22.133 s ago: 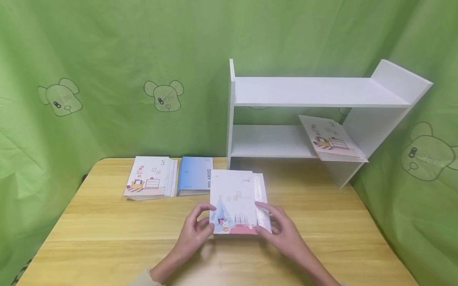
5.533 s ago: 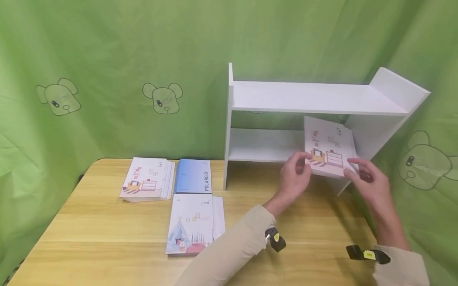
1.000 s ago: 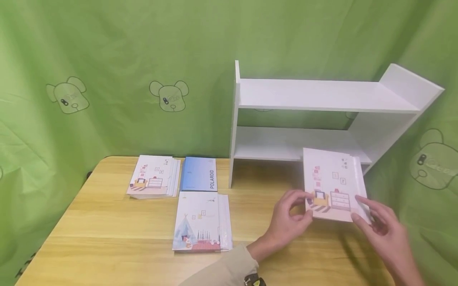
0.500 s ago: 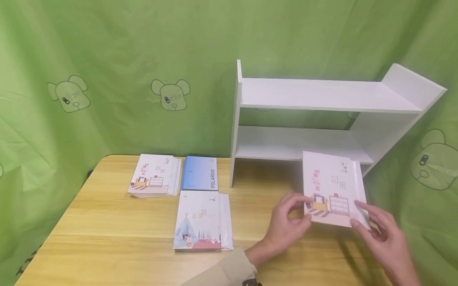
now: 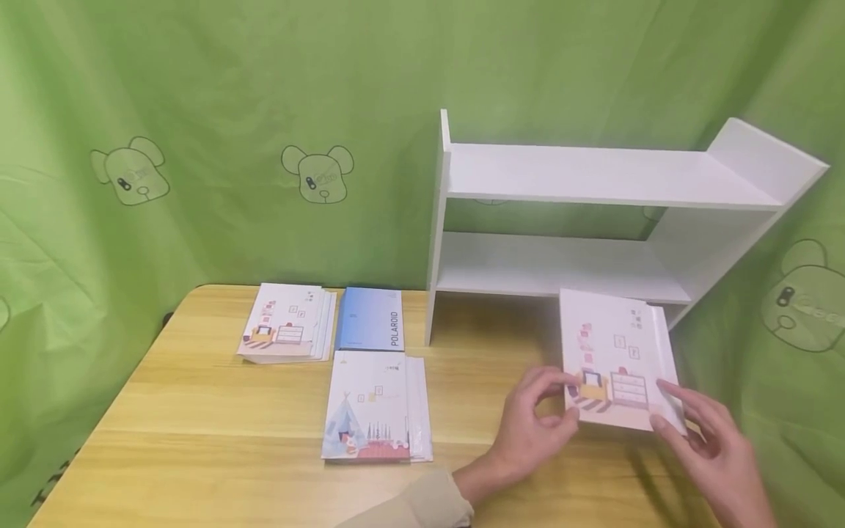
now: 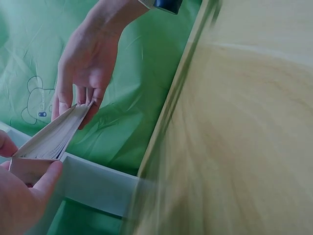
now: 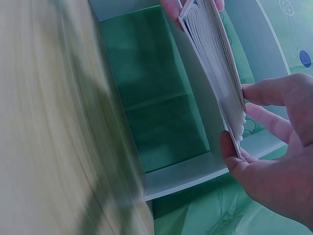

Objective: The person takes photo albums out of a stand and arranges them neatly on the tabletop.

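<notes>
Both hands hold a thick photo album with a yellow armchair and dresser on its white cover, raised above the right of the table, in front of the shelf. My left hand pinches its left edge near the lower corner. Thumb and fingers of my right hand grip the lower right edge. In the right wrist view the page edges of the album show between two covers. A tent-print album lies on the table left of my hands. Behind it are a blue POLAROID album and another armchair-print album.
A white two-tier shelf stands at the back right of the wooden table. Green curtain with bear-head prints hangs behind and at both sides. The held album overlaps the lower tier's front edge in the head view.
The armchair-print album has come off the lower shelf tier and moved down toward the person, held by both hands. Earlier, both hands held the tent-print album, which now lies on the table.
</notes>
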Available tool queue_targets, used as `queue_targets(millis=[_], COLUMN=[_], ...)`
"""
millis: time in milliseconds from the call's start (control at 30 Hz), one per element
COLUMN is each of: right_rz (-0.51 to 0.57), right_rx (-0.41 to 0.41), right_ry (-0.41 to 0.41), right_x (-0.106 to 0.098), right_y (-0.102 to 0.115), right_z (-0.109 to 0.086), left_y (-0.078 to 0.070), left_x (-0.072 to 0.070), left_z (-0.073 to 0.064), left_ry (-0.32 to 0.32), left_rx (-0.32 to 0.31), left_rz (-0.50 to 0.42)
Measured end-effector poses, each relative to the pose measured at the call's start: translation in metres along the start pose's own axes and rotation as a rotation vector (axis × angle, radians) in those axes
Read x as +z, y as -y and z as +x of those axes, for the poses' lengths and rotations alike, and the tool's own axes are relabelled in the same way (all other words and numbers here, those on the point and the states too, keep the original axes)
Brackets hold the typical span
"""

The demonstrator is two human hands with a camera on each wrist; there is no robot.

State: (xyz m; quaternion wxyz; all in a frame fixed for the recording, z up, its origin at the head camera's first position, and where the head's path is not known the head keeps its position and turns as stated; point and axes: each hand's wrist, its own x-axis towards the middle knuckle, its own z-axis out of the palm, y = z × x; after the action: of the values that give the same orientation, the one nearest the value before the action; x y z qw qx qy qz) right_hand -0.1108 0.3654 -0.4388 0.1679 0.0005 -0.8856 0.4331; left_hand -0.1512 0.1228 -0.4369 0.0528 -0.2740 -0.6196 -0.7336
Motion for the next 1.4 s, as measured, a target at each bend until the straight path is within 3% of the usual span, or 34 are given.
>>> queue_targets(millis=[233,500,833,1133,1400], right_rz=[0.02,0.031,0.032,0.052,0.03], right_rx=[-0.021,-0.05,-0.042,-0.025,0.0], right_ry=[0.011,0.023,0.033,0.054,0.069], right_x=[0.003,0.01,0.023,0.032,0.037], right_y=[-0.005,-0.006,-0.002,-0.001,0.001], right_z=[-0.003,-0.006,-0.003,-0.002,-0.002], left_y=[0.023,0.013,0.034,0.037,0.036], left_x=[0.004,0.0,-0.01,-0.017,-0.022], left_z=[-0.005,-0.013,-0.017,-0.023,-0.027], left_ry=[-0.008,-0.041,-0.051,-0.075,-0.082], left_rx=[-0.003,-0.003,-0.051,-0.016,-0.046], left_rz=[0.011,0.002,0.003,-0.001,-0.021])
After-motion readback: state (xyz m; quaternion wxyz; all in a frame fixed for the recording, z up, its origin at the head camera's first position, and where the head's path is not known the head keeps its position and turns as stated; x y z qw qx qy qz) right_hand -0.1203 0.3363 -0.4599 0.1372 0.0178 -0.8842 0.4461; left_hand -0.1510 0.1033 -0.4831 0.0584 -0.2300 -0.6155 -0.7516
